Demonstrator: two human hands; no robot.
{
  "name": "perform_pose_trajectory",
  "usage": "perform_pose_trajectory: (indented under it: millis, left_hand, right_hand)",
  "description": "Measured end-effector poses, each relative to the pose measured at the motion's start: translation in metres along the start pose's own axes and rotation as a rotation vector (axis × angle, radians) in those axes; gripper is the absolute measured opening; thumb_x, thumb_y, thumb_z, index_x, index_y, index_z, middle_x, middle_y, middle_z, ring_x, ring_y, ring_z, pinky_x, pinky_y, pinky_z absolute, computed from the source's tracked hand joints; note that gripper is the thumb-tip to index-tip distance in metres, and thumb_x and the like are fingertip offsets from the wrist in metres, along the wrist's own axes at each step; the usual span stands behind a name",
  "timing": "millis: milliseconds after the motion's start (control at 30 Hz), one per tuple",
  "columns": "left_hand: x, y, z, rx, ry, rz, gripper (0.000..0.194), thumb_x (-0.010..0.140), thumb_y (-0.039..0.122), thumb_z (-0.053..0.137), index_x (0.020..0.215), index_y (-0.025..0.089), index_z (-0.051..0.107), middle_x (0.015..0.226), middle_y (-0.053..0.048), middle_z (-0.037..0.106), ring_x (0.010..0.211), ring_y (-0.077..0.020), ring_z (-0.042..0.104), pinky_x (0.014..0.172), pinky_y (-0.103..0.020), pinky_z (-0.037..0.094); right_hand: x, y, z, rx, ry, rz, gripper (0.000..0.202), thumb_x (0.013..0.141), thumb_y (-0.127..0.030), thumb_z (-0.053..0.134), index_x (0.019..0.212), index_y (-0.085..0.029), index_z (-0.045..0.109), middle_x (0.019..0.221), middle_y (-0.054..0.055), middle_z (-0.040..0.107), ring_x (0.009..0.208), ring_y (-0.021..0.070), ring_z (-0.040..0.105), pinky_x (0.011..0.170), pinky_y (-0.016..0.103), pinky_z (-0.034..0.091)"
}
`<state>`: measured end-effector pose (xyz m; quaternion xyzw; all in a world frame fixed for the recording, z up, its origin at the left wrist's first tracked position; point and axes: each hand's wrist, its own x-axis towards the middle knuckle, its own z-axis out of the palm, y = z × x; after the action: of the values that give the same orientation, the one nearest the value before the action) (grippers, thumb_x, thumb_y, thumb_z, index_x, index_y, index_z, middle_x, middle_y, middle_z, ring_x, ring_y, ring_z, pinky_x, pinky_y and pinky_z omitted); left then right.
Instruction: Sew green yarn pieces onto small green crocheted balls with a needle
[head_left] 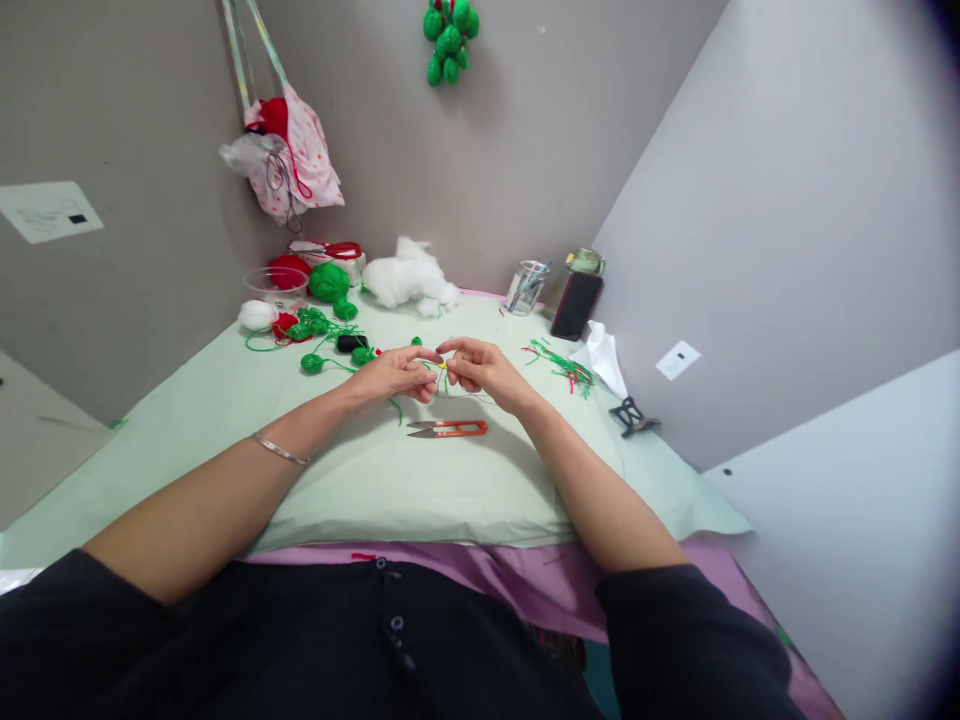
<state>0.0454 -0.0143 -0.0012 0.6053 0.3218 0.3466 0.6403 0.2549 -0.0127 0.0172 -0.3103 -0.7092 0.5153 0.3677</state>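
Observation:
My left hand and my right hand meet over the middle of the table, fingertips almost touching. A tiny yellow piece shows at the pinched fingers of my right hand; its kind is too small to tell. Thin dark thread trails below the right hand. The left fingers are bent and closed, and what they hold is hidden. Orange-handled thread snips lie just below the hands, blades to the left. Green yarn balls and a small black object lie beside my left hand.
White stuffing, a green yarn ball and a clear tub stand at the back. A clear cup and phone are back right. Yarn scraps and a black claw clip lie right. Walls enclose the table.

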Motion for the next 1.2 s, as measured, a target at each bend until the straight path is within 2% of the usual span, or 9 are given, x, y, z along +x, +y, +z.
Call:
perform_pose_trajectory:
  millis: [133, 233, 533, 633, 700, 767, 867, 1033, 1200]
  left_hand:
    - [-0.002, 0.004, 0.003, 0.03, -0.064, -0.048, 0.044, 0.069, 0.041, 0.079, 0.099, 0.012, 0.064, 0.075, -0.004, 0.069, 0.064, -0.0142, 0.065, 0.069, -0.03, 0.052]
    - [-0.002, 0.004, 0.004, 0.024, -0.03, -0.054, 0.04, 0.066, 0.042, 0.081, 0.087, 0.012, 0.064, 0.074, -0.004, 0.069, 0.062, -0.0138, 0.065, 0.069, -0.03, 0.052]
    - [-0.001, 0.005, -0.002, 0.017, 0.013, -0.007, 0.034, 0.069, 0.04, 0.079, 0.084, 0.012, 0.065, 0.073, -0.003, 0.068, 0.064, -0.0139, 0.065, 0.073, -0.033, 0.053]
    - [-0.001, 0.003, -0.003, 0.012, 0.013, 0.017, 0.033, 0.071, 0.039, 0.078, 0.085, 0.013, 0.066, 0.074, -0.003, 0.067, 0.066, -0.0134, 0.065, 0.073, -0.031, 0.053]
    - [0.0, 0.003, -0.004, 0.009, 0.019, 0.032, 0.032, 0.072, 0.04, 0.077, 0.085, 0.013, 0.066, 0.074, -0.003, 0.068, 0.067, -0.0134, 0.065, 0.072, -0.03, 0.053]
    - [0.0, 0.003, -0.005, 0.02, 0.032, 0.035, 0.032, 0.072, 0.04, 0.077, 0.085, 0.013, 0.065, 0.075, -0.004, 0.069, 0.067, -0.0136, 0.065, 0.071, -0.029, 0.052]
    - [-0.001, 0.007, -0.005, 0.053, 0.066, 0.026, 0.033, 0.071, 0.041, 0.077, 0.084, 0.013, 0.065, 0.074, -0.004, 0.069, 0.067, -0.0136, 0.065, 0.071, -0.029, 0.052]
    - [-0.004, 0.014, -0.005, 0.134, 0.118, 0.016, 0.037, 0.068, 0.044, 0.078, 0.083, 0.013, 0.064, 0.072, -0.003, 0.067, 0.065, -0.0138, 0.065, 0.066, -0.027, 0.049]
    - [-0.001, 0.008, -0.011, 0.176, 0.068, -0.014, 0.031, 0.072, 0.042, 0.074, 0.084, 0.015, 0.065, 0.058, 0.003, 0.057, 0.054, -0.01, 0.056, 0.06, -0.025, 0.046]
  right_hand:
    - [-0.001, -0.004, 0.004, 0.005, -0.008, -0.006, 0.035, 0.082, -0.036, 0.065, 0.11, -0.015, 0.061, 0.064, -0.002, 0.059, 0.047, 0.0053, 0.037, 0.044, 0.021, 0.025]
    - [-0.002, -0.007, 0.005, 0.011, 0.006, -0.017, 0.035, 0.082, -0.035, 0.064, 0.11, -0.014, 0.061, 0.064, -0.002, 0.059, 0.047, 0.0053, 0.037, 0.044, 0.021, 0.025]
    - [-0.004, -0.007, 0.002, -0.065, 0.077, 0.059, 0.029, 0.081, -0.024, 0.058, 0.108, -0.015, 0.062, 0.06, -0.004, 0.055, 0.049, 0.0064, 0.038, 0.045, 0.02, 0.026]
    - [-0.005, -0.008, 0.005, -0.086, 0.065, 0.128, 0.031, 0.082, -0.031, 0.06, 0.109, -0.014, 0.061, 0.069, -0.001, 0.057, 0.05, 0.0059, 0.039, 0.045, 0.019, 0.028]
    - [-0.006, -0.008, 0.008, -0.117, 0.011, 0.16, 0.038, 0.084, -0.04, 0.06, 0.113, -0.014, 0.06, 0.076, 0.001, 0.059, 0.054, 0.0067, 0.043, 0.046, 0.019, 0.033]
    - [-0.007, -0.009, 0.011, -0.149, -0.113, 0.166, 0.043, 0.086, -0.046, 0.058, 0.117, -0.015, 0.058, 0.082, 0.003, 0.061, 0.059, 0.0083, 0.048, 0.05, 0.02, 0.038]
    - [-0.009, -0.007, 0.012, -0.194, -0.251, 0.174, 0.042, 0.086, -0.048, 0.059, 0.112, -0.015, 0.06, 0.075, 0.0, 0.06, 0.056, 0.0085, 0.048, 0.052, 0.021, 0.041]
    - [-0.008, -0.003, 0.009, -0.173, -0.11, 0.17, 0.034, 0.084, -0.046, 0.06, 0.085, -0.012, 0.062, 0.053, -0.007, 0.04, 0.047, 0.0056, 0.03, 0.044, 0.02, 0.024]
    - [-0.008, -0.006, 0.007, -0.175, -0.032, 0.155, 0.028, 0.083, -0.041, 0.06, 0.081, -0.013, 0.064, 0.051, -0.008, 0.033, 0.048, 0.006, 0.026, 0.046, 0.021, 0.019]
